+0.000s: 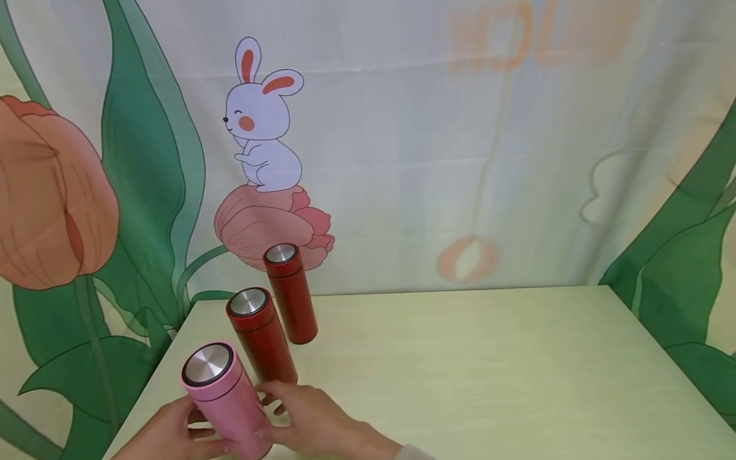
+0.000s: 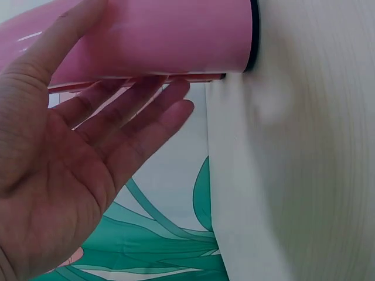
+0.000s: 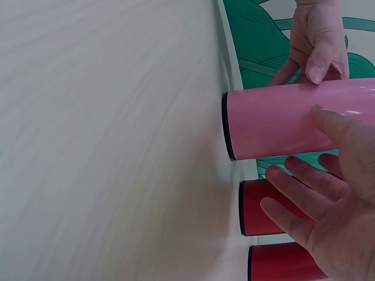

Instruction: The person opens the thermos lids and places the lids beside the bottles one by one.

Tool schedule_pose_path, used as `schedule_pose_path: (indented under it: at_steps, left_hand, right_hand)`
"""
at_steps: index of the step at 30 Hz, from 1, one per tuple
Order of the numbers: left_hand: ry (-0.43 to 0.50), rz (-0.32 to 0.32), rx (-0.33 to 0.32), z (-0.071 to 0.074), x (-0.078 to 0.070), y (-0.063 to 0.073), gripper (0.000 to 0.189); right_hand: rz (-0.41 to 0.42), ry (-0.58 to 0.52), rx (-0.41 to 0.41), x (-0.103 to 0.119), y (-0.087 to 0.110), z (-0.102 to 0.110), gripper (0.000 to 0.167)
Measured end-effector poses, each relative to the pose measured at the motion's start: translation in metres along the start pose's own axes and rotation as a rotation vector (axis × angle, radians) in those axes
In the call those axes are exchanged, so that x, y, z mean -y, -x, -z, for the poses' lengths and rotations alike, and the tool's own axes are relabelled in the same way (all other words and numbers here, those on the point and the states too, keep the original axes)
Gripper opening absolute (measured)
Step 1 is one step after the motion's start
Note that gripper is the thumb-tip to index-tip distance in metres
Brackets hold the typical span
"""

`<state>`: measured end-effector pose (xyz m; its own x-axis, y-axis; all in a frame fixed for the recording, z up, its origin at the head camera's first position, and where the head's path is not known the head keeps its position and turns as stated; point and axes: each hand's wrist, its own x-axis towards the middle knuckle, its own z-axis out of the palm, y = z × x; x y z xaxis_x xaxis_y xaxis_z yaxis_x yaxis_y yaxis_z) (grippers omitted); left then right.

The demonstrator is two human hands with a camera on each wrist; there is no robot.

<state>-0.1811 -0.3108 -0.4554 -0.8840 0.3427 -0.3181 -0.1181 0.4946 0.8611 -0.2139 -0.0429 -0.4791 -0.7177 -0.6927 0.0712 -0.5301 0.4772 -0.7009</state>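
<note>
**me:** Head cam first. I've got the pink bottle [image 1: 232, 409] upright at the table's [image 1: 460, 370] left side, left hand [image 1: 169, 431] on one flank, right hand [image 1: 322, 415] on the other.

**reply:** What's bugging you?

**me:** The nearer red bottle [image 1: 270, 351] is just behind it, close to the right fingertips. One sloppy knuckle and I reckon it tips, maybe into the farther red bottle [image 1: 296, 310].

**reply:** Left wrist?

**me:** Thumb's against the pink wall, other fingers stretched fairly straight, not wrapped. That surface looks glossy, so lifting like this could mean a slip. The black base rim [image 2: 254, 35] is right by the tabletop, can't tell if it's touching.

**reply:** And right wrist?

**me:** Similar deal tbh. Thumb on the pink side, other fingers fanned wide next to the nearer red one; can't tell if they brush it. If one thumb pushes harder than the other, I'd guess the pink one rocks over, and the table edge is close.
</note>
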Motion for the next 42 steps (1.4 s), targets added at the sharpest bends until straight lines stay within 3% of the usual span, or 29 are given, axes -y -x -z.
schedule_pose_path:
  at_steps: [15, 23, 29, 34, 38, 42]
  left_hand:
    - [-0.008, -0.037, 0.014, -0.002, -0.005, 0.000, 0.087]
    - [-0.015, -0.018, -0.003, -0.003, -0.007, 0.001, 0.088]
    - [-0.044, -0.036, -0.032, -0.006, -0.017, 0.001, 0.089]
    - [-0.062, -0.054, -0.049, -0.011, -0.028, 0.001, 0.090]
    - [-0.078, -0.073, -0.052, -0.016, -0.037, 0.001, 0.088]
    - [-0.105, -0.131, -0.074, -0.024, -0.045, 0.000, 0.080]
  right_hand:
    - [0.004, 0.035, -0.009, 0.003, -0.003, -0.003, 0.052]
    - [0.018, 0.058, -0.020, 0.003, -0.001, -0.001, 0.055]
    - [0.084, 0.087, -0.068, 0.005, 0.007, 0.007, 0.055]
    - [0.117, 0.039, -0.089, 0.005, 0.013, 0.017, 0.056]
    - [0.118, -0.012, -0.089, 0.004, 0.019, 0.023, 0.057]
    - [0.092, -0.057, -0.072, 0.001, 0.026, 0.028, 0.058]
